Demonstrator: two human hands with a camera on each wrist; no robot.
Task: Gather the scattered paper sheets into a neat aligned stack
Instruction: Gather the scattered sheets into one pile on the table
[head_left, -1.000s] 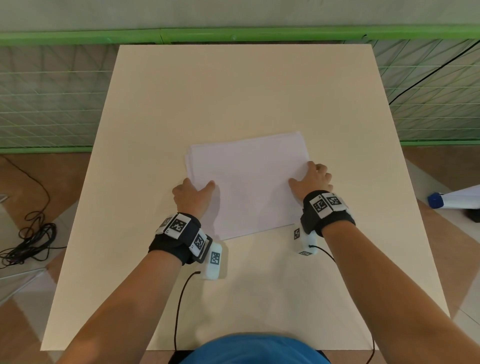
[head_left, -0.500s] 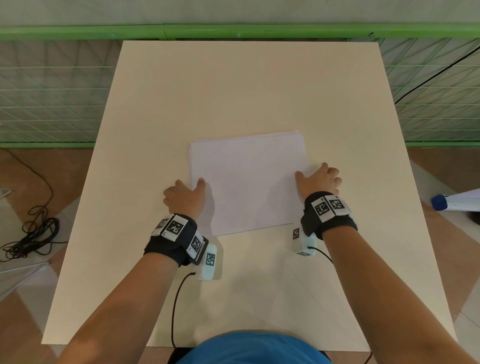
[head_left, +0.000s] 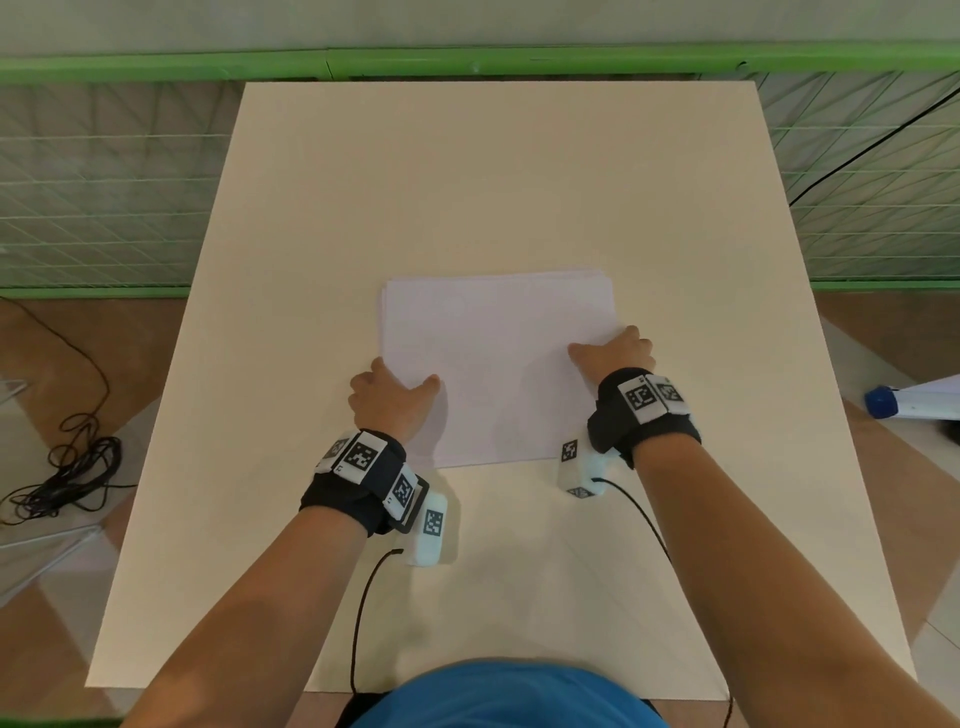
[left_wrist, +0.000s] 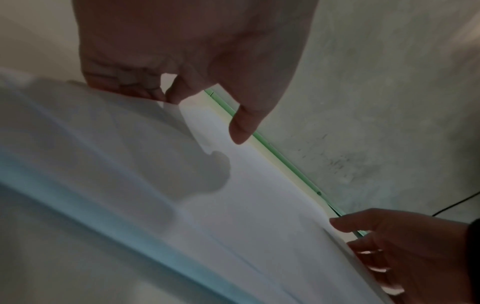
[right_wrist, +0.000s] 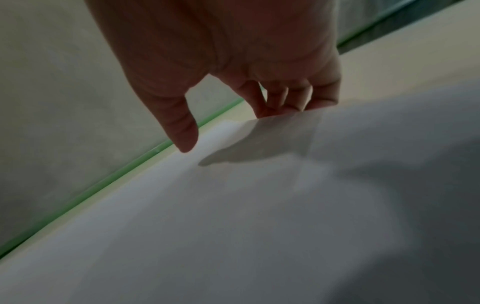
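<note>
A stack of white paper sheets lies flat near the middle of the beige table, its edges nearly flush, with slight offsets showing at the far right corner. My left hand holds the stack's left edge, thumb lying over the top sheet and fingers curled at the edge. My right hand holds the right edge the same way, thumb on top and fingers curled behind the edge. In the left wrist view the right hand has its thumb above the sheets and its fingers along the side.
A green-framed mesh fence runs behind the table. On the floor lie a coil of black cable at the left and a blue-capped white bottle at the right. Thin black wires trail from both wrist cameras over the near table.
The stack has turned from a tilt to nearly square with the table. Both hands slid back to its side edges, then both thumbs came back onto the top sheet.
</note>
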